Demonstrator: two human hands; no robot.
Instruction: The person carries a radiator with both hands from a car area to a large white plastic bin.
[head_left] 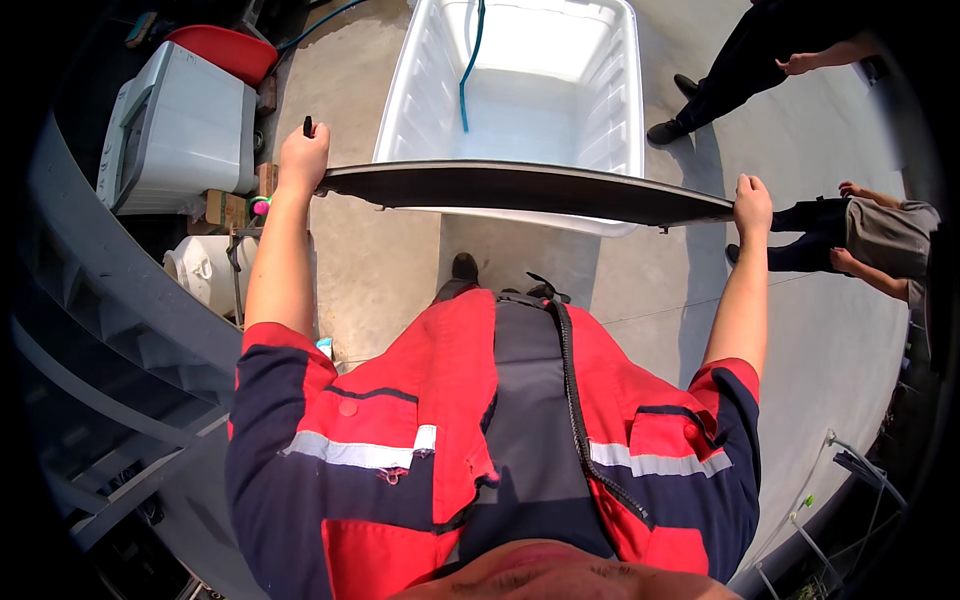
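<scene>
A long dark flat panel (pixel 525 192) stretches crosswise in front of me, held by both hands. My left hand (pixel 304 158) is closed on its left end; a small black piece shows by those fingers, too small to name. My right hand (pixel 752 205) grips the opposite end. The panel is above the near part of a big white plastic tub (pixel 630 100), hiding some of it. A blue-green hose (pixel 467 75) hangs into the tub, where shallow water seems to lie on the bottom.
Left stand a white washing machine (pixel 205 125), red basin (pixel 230 45), white bucket (pixel 200 268) and grey metal stairs (pixel 120 320). Two other people stand at right: one in dark trousers (pixel 730 85), one in a grey shirt (pixel 880 240). Metal tubing (pixel 850 460) is lower right.
</scene>
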